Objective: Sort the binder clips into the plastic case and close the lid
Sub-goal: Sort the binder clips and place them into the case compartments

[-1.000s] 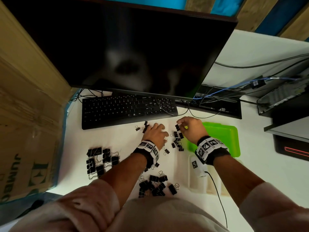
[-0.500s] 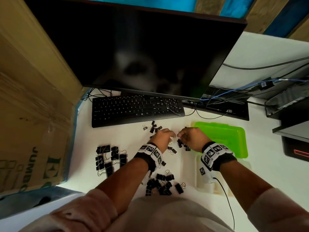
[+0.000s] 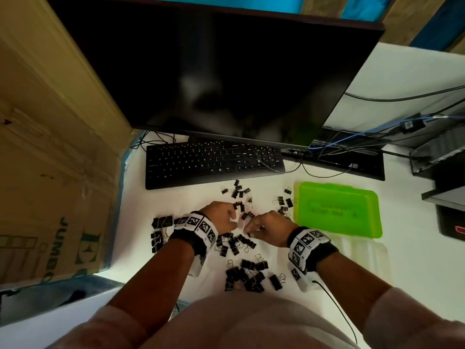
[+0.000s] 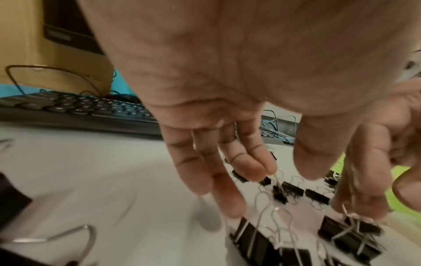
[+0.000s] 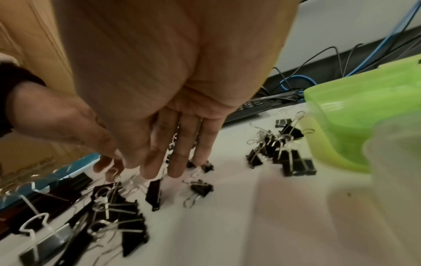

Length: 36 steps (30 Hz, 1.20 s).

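Observation:
Black binder clips lie in loose groups on the white desk: small ones (image 3: 239,191) near the keyboard and beside the case (image 3: 284,204), a middle pile (image 3: 236,244), a nearer pile (image 3: 249,275) and larger ones (image 3: 161,222) at the left. My left hand (image 3: 234,220) and right hand (image 3: 251,226) meet just above the middle pile. In both wrist views the fingers (image 4: 232,207) (image 5: 154,169) hang fairly straight and touch the clips' wire handles. The case's green lid (image 3: 337,210) lies to the right, with its clear base (image 3: 364,253) in front of it.
A black keyboard (image 3: 214,162) and a dark monitor (image 3: 226,71) stand behind the clips. A cardboard box (image 3: 50,172) walls off the left side. Cables (image 3: 339,147) and black equipment (image 3: 450,222) fill the back right.
Both hands have come back toward me from the small clips by the keyboard and now sit together over the middle pile. The head view has tipped.

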{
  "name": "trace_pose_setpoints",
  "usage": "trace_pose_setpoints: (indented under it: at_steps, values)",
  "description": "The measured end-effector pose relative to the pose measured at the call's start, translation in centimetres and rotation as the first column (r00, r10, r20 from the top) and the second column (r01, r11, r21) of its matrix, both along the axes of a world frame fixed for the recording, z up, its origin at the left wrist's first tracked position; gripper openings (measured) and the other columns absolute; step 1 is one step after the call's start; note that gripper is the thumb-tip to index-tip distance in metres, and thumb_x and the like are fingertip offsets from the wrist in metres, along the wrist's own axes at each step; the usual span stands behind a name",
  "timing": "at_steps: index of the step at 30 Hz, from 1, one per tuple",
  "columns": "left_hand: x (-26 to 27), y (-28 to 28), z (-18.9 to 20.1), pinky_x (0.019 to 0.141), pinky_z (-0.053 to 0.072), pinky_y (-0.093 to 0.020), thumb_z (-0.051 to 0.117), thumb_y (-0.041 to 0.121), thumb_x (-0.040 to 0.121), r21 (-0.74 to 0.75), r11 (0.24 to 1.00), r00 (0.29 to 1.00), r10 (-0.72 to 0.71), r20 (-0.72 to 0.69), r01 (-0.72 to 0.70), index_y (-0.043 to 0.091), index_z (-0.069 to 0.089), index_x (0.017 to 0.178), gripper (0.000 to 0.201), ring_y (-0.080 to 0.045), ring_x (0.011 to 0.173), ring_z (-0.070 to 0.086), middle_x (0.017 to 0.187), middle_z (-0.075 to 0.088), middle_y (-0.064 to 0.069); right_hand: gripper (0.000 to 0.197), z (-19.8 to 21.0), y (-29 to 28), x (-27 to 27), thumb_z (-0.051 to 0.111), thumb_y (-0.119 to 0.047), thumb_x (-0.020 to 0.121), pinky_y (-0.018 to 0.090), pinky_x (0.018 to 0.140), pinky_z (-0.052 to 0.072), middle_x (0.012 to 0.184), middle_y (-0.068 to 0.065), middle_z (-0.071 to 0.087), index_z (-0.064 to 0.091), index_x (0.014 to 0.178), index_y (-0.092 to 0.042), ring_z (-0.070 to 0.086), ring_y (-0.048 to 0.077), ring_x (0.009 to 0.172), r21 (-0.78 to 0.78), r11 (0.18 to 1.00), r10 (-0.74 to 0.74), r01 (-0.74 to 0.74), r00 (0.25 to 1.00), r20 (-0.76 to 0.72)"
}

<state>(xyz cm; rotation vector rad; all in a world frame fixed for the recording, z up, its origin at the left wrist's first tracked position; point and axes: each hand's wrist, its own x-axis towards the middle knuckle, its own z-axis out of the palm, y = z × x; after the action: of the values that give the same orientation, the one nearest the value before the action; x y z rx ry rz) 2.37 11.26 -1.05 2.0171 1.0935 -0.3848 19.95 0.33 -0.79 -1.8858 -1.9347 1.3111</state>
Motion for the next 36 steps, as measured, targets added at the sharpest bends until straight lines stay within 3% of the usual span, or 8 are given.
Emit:
trace_pose_setpoints:
  at_steps: [4,7,11,15,20,25,32,36]
  values:
    - [0.4,1.1,0.0,0.091,0.049,-0.035,0.061,0.021,0.082,0.209,0.965,0.986,0.144,0.085,-0.159,0.024,0.057,0.096,0.015,-0.020,0.101,0.057,0.106,0.056,-0.001,0.020,0.3,0.3,2.5,0.054,-0.014,0.090,0.034,0.087,0.054,0.105,-0.003,0.071,0.069,0.100,-0.023,0.066,0.014,0.093,0.144,0.985,-0.115,0.090,0.978,0.174]
    - [1.4,1.5,-0.2,0.100,0.043,-0.034,0.075,0.020,0.075,0.197,0.938,0.954,0.259,0.154,-0.287,0.024,0.043,0.126,0.060,-0.021,0.117,0.048,0.129,0.038,-0.001,0.039,0.6,1.5,3.5,0.050,-0.005,0.088,0.038,0.088,0.053,0.125,0.000,0.055,0.058,0.121,-0.025,0.061,0.024,0.105,0.141,0.986,-0.133,0.088,0.928,0.347]
    - [2.5,1.5,-1.2,0.107,0.039,-0.038,0.089,0.022,0.057,0.125,0.967,0.973,0.211,0.092,-0.222,0.025,0.022,0.143,0.109,-0.025,0.129,0.038,0.143,0.017,-0.003,0.068,0.8,3.6,2.0,0.047,0.006,0.085,0.039,0.085,0.052,0.146,0.000,0.033,0.033,0.140,-0.030,0.052,0.027,0.119,0.097,0.989,0.060,-0.112,0.901,0.430]
    - [2.8,1.1,-2.2,0.108,0.038,-0.035,0.090,0.020,0.056,0.176,0.974,0.987,0.132,0.091,-0.146,0.021,0.027,0.142,0.107,-0.023,0.129,0.037,0.140,0.017,-0.003,0.045,-0.4,4.4,1.2,0.047,-0.006,0.091,0.042,0.087,0.052,0.132,0.009,0.051,0.043,0.134,-0.020,0.054,0.030,0.114,0.091,0.985,0.085,-0.150,0.860,0.503]
    - [3.7,1.2,-2.4,0.110,0.035,-0.041,0.089,0.020,0.057,0.148,0.986,0.997,0.066,0.043,-0.072,0.023,0.018,0.146,0.114,-0.025,0.131,0.032,0.142,0.024,-0.003,0.023,-0.7,4.0,3.1,0.052,-0.022,0.092,0.040,0.085,0.053,0.112,0.014,0.067,0.064,0.111,-0.014,0.062,0.033,0.101,0.074,0.983,-0.181,0.166,0.888,0.423]
    - [5.2,1.2,-2.3,0.110,0.034,-0.044,0.089,0.021,0.057,0.154,0.987,0.999,0.034,0.018,-0.036,0.023,0.020,0.143,0.111,-0.029,0.132,0.030,0.141,0.025,-0.004,0.020,0.6,3.0,5.3,0.058,-0.012,0.088,0.024,0.089,0.047,0.104,0.010,0.073,0.072,0.103,-0.012,0.066,0.024,0.100,0.081,0.906,-0.424,0.416,0.890,0.167]
    - [6.8,0.0,-2.3,0.103,0.035,-0.027,0.077,0.008,0.072,0.128,0.992,0.984,-0.022,0.179,-0.001,0.022,0.045,0.128,0.066,-0.021,0.121,0.046,0.131,0.041,-0.002,0.023,1.3,0.8,6.1,0.057,-0.011,0.088,0.028,0.094,0.049,0.109,0.011,0.072,0.070,0.107,-0.010,0.066,0.023,0.102,0.043,0.894,-0.448,0.446,0.889,0.093]
    - [6.2,-0.1,-1.9,0.102,0.043,-0.032,0.069,-0.003,0.076,0.096,0.995,0.974,-0.036,0.223,0.015,0.031,0.037,0.135,0.076,-0.020,0.116,0.051,0.136,0.039,0.003,0.024,1.7,-0.1,5.4,0.053,-0.013,0.090,0.028,0.089,0.050,0.112,0.008,0.070,0.068,0.109,-0.015,0.066,0.023,0.099,0.070,0.945,-0.326,0.318,0.928,0.179]
